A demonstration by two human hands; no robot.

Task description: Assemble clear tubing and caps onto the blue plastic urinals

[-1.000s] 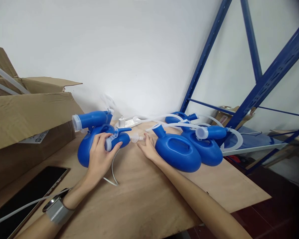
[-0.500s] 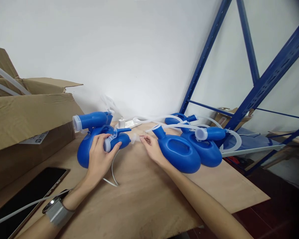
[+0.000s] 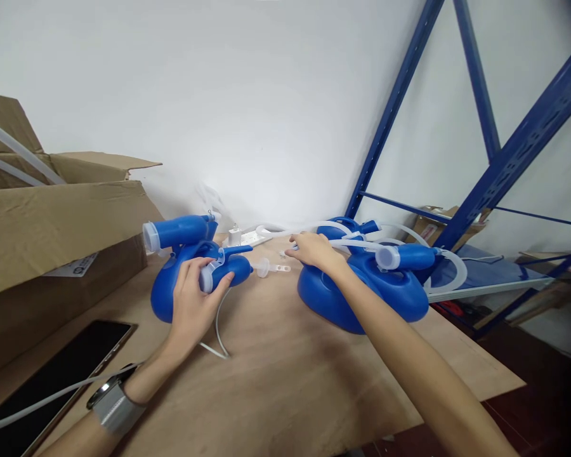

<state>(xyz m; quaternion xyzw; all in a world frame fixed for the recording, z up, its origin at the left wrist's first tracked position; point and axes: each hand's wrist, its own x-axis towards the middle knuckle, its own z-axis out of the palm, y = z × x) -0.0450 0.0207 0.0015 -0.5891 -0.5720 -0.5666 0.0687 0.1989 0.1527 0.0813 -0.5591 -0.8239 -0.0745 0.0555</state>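
My left hand point(image 3: 195, 292) grips a small blue funnel-shaped urinal head point(image 3: 233, 271) with a translucent cap on its near end. From its narrow tip a clear plastic piece point(image 3: 265, 268) with a perforated strap sticks out to the right. Behind that hand is a blue urinal bottle point(image 3: 160, 295), with another blue head point(image 3: 178, 231) above it. My right hand point(image 3: 316, 251), fingers bent, lies over the neck of a blue bottle point(image 3: 323, 295) on the right. Its palm hides that neck, and whatever is between the fingers is not clear. A translucent hose point(image 3: 356, 243) runs just beside it.
An open cardboard box point(image 3: 66, 209) stands at the left, near a phone point(image 3: 76, 362) and a white cable point(image 3: 219, 333). Further blue bottles point(image 3: 404, 295) with hoses are at the right. A power strip point(image 3: 257, 238) lies by the wall. Blue shelving point(image 3: 485, 184) rises at the right.
My right hand has moved right and up, from near the clear plastic piece to over the bottle's neck. My left hand still holds the blue urinal head in place.
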